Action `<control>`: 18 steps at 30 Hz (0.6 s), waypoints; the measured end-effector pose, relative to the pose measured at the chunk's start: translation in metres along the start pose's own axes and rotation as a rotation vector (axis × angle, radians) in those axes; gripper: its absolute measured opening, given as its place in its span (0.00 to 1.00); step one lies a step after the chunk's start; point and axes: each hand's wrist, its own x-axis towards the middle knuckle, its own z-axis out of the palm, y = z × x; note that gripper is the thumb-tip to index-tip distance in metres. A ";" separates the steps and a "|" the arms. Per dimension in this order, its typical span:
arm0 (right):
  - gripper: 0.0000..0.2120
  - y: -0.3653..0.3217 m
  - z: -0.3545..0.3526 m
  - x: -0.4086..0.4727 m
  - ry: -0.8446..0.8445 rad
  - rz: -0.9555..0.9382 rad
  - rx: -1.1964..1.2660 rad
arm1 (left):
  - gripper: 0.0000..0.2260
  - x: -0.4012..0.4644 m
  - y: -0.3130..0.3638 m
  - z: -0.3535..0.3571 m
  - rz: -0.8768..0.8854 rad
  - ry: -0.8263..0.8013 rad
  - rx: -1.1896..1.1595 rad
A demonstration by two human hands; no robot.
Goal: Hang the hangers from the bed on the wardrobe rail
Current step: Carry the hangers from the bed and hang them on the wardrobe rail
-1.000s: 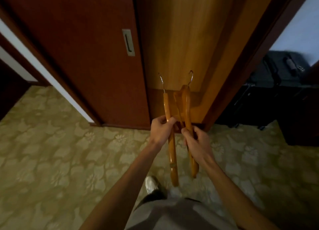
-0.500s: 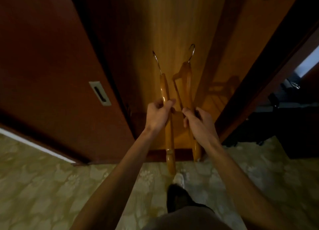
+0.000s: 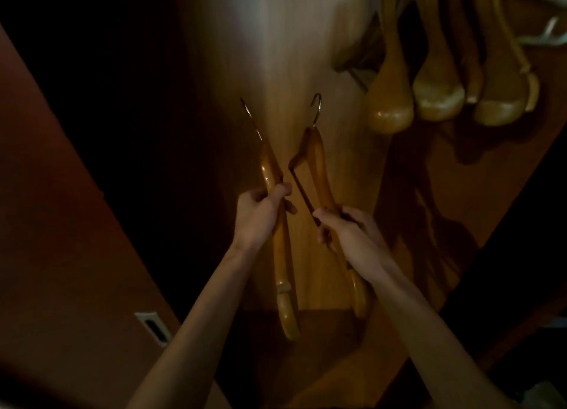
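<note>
I hold two wooden hangers with metal hooks in front of the open wardrobe. My left hand [image 3: 260, 213] grips the left hanger [image 3: 280, 255] around its arm, hook pointing up and to the left. My right hand [image 3: 349, 233] grips the right hanger [image 3: 319, 169], whose hook curls upward at the centre. Both hooks sit well below and left of several wooden hangers [image 3: 438, 92] that hang at the upper right. The rail itself is out of sight above the frame.
The wardrobe's wooden back panel [image 3: 276, 40] fills the middle. A dark red sliding door [image 3: 61, 224] with a recessed metal handle [image 3: 153, 327] stands at the left. The wardrobe's right side wall [image 3: 478, 200] slants down at the right.
My view has tilted up from the carpet into the wardrobe. Both hands have risen with the hangers, and the hanging hangers have come into view at the upper right.
</note>
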 end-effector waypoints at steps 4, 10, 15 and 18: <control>0.19 -0.044 0.010 0.028 0.076 -0.035 0.007 | 0.12 0.034 0.043 -0.009 0.057 0.010 -0.005; 0.19 -0.105 0.005 0.066 0.179 -0.141 0.031 | 0.13 0.077 0.108 -0.010 0.121 -0.054 -0.003; 0.18 -0.141 -0.013 0.088 0.273 -0.269 0.035 | 0.10 0.100 0.159 -0.003 0.243 -0.124 -0.027; 0.17 -0.155 -0.021 0.103 0.320 -0.305 0.059 | 0.11 0.114 0.185 0.005 0.285 -0.146 0.000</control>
